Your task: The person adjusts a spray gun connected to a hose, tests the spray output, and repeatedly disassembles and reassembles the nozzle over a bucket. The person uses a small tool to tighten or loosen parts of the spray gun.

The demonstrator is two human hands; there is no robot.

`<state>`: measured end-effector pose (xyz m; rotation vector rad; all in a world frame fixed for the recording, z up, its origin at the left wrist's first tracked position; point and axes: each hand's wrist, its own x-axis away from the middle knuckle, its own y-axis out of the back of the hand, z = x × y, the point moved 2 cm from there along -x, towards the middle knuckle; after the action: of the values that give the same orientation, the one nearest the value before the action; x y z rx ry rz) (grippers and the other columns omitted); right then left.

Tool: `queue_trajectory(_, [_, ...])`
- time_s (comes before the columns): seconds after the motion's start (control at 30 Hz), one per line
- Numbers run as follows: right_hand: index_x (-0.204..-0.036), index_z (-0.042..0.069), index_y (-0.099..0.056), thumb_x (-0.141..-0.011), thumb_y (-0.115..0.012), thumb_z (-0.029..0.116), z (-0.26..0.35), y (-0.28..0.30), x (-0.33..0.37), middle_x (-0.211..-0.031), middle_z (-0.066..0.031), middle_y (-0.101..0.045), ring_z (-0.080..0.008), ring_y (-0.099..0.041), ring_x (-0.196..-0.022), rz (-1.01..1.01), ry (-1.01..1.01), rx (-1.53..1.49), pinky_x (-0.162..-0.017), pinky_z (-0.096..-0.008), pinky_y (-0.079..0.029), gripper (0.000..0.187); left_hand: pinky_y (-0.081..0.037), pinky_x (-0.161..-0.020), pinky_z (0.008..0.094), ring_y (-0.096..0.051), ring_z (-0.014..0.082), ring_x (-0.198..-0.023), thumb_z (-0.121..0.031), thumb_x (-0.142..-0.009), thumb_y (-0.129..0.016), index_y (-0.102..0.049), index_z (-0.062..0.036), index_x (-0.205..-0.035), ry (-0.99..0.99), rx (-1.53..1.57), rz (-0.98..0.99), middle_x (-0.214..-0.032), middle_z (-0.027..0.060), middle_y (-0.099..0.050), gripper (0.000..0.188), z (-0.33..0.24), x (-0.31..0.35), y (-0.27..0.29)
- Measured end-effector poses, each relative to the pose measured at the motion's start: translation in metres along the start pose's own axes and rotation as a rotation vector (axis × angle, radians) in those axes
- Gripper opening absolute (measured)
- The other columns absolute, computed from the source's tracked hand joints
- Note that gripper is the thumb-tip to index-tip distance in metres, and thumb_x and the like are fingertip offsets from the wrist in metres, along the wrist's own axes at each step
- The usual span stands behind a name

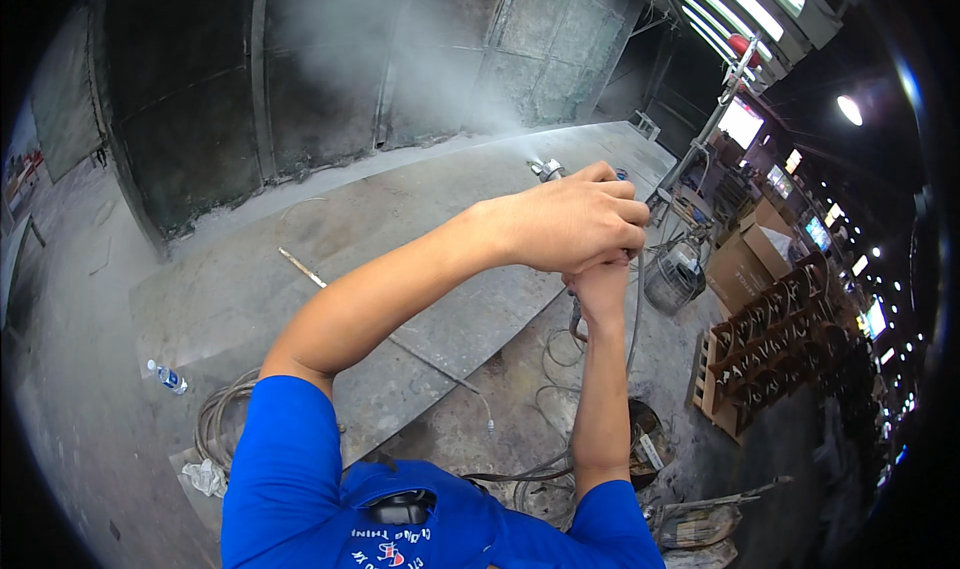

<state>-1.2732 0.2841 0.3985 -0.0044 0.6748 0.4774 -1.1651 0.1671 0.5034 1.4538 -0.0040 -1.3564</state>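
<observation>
A spray gun (547, 170) with a metal nozzle is held out in front of me, and pale mist streams from its tip toward the dark back wall. My right hand (603, 291) is closed around its lower part, mostly hidden behind my other hand. Across the top lies my left hand (580, 219), its fingers curled over the gun's back end. The gun's body is largely covered by both hands. A hose (638, 314) hangs down beside my right forearm.
Large flat grey sheet (400, 229) on the floor ahead, with a thin rod (430, 364) across it. Coiled hose (222, 414) and a water bottle (167, 377) lie left. To the right stand a pot (675, 274), a cardboard box (750, 254) and a pallet (712, 384) of brown metal parts.
</observation>
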Motion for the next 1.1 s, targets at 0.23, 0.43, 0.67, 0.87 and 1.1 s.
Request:
queue_trajectory(0.23, [-0.126,0.003,-0.062,-0.091,-0.079,0.006,-0.007,-0.021,0.016,-0.13,-0.0112,-0.064,-0.0244,-0.061,-0.122,0.001,0.32,0.097,-0.102,-0.0398,-0.051,0.039,-0.044,-0.095,0.0401,-0.06,0.0228,-0.098,-0.021,-0.089,-0.077,-0.067,-0.0065,-0.099,0.078,0.038,0.012,-0.099,0.005,-0.059,0.02,-0.015,0.028,0.014])
queue_trajectory(0.43, [-0.108,0.001,-0.067,-0.088,-0.079,0.003,-0.002,-0.06,0.039,-0.108,-0.0072,-0.069,-0.0167,-0.065,-0.104,0.036,0.339,0.041,-0.086,-0.0344,-0.053,0.024,-0.045,-0.095,0.0409,-0.06,0.0237,-0.098,-0.022,-0.086,-0.079,-0.067,-0.0063,-0.1,0.172,0.025,0.1,-0.097,0.0046,-0.059,0.024,-0.029,0.068,0.015])
queue_trajectory(0.67, [-0.104,0.001,-0.067,-0.083,-0.08,0.0,-0.024,-0.09,0.062,-0.108,-0.0065,-0.07,-0.0139,-0.063,-0.104,0.119,0.281,0.02,-0.085,-0.0333,-0.053,0.025,-0.043,-0.092,0.0408,-0.06,0.0227,-0.099,-0.019,-0.084,-0.081,-0.067,-0.0079,-0.103,0.209,0.046,0.039,-0.098,0.0036,-0.059,0.025,-0.038,0.108,0.016])
queue_trajectory(0.87, [-0.101,0.001,-0.068,-0.082,-0.08,0.001,-0.034,-0.114,0.076,-0.102,-0.0052,-0.071,-0.0137,-0.064,-0.099,0.087,0.189,-0.165,-0.08,-0.0321,-0.053,0.023,-0.043,-0.095,0.042,-0.059,0.0223,-0.101,-0.019,-0.084,-0.081,-0.068,-0.0083,-0.107,0.297,0.042,0.139,-0.099,0.0035,-0.06,0.028,-0.04,0.131,0.011])
queue_trajectory(1.1, [-0.099,0.001,-0.069,-0.083,-0.081,0.003,-0.036,-0.124,0.083,-0.1,-0.005,-0.072,-0.014,-0.066,-0.097,0.113,0.172,-0.106,-0.079,-0.0324,-0.053,0.021,-0.041,-0.094,0.0415,-0.058,0.0225,-0.098,-0.019,-0.085,-0.08,-0.067,-0.0089,-0.107,0.26,0.081,0.114,-0.097,0.0032,-0.058,0.028,-0.04,0.146,0.009])
